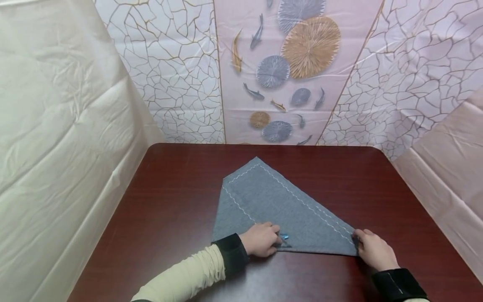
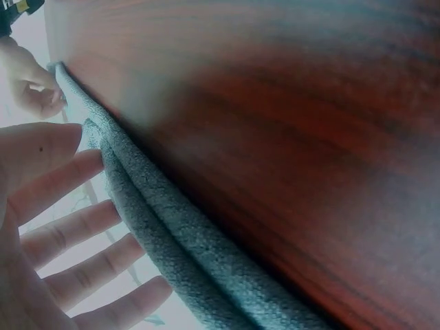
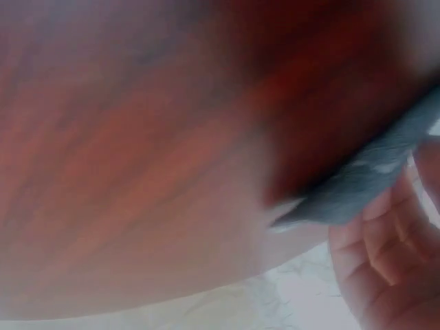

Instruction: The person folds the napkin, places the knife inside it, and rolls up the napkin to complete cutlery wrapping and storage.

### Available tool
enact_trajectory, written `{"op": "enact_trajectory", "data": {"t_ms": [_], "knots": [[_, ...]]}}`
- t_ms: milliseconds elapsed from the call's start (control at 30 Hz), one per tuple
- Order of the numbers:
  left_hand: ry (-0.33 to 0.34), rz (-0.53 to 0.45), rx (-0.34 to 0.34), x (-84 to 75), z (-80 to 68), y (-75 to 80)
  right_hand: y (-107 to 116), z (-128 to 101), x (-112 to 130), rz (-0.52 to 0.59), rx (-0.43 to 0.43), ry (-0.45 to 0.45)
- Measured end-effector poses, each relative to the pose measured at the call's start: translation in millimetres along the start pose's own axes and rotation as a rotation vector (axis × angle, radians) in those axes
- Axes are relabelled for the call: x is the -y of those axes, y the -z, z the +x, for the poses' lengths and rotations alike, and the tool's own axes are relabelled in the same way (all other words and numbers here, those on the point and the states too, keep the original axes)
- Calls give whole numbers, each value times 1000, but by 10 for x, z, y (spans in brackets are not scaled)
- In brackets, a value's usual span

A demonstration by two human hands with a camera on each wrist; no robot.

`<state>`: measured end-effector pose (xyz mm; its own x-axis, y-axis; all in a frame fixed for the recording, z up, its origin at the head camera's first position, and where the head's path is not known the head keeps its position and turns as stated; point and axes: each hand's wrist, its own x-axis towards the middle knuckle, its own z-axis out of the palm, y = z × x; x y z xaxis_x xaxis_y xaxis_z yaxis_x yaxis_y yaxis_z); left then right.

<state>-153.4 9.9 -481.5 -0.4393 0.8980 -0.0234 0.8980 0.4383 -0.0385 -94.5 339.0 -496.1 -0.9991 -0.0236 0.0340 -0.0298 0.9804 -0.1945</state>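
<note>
Your left hand (image 1: 260, 240) lies flat mid-fold on the cloth (image 1: 279, 205) while your right hand (image 1: 373, 249) pinches its lower-right corner.

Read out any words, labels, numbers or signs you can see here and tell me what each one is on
There are none to read. The grey cloth bears only white stitching, with no readable tag. The small blue thing by the left hand is too small to tell. The wall sheet carries pictures of fish and discs, no writing. The right hand and the table show no marks.
</note>
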Motion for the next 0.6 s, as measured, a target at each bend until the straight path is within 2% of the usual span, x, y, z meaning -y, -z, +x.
{"op": "enact_trajectory", "data": {"t_ms": [167, 367, 600], "knots": [[-11, -18, 9, 22, -13, 18, 19, -40, -95, -21, -19, -75], [-2, -43, 26, 31, -10, 13, 86, -53, -175, -17, 131, -215], [-1, -47, 29, 42, -21, 15, 182, -56, -258, 76, 195, -197]]}}
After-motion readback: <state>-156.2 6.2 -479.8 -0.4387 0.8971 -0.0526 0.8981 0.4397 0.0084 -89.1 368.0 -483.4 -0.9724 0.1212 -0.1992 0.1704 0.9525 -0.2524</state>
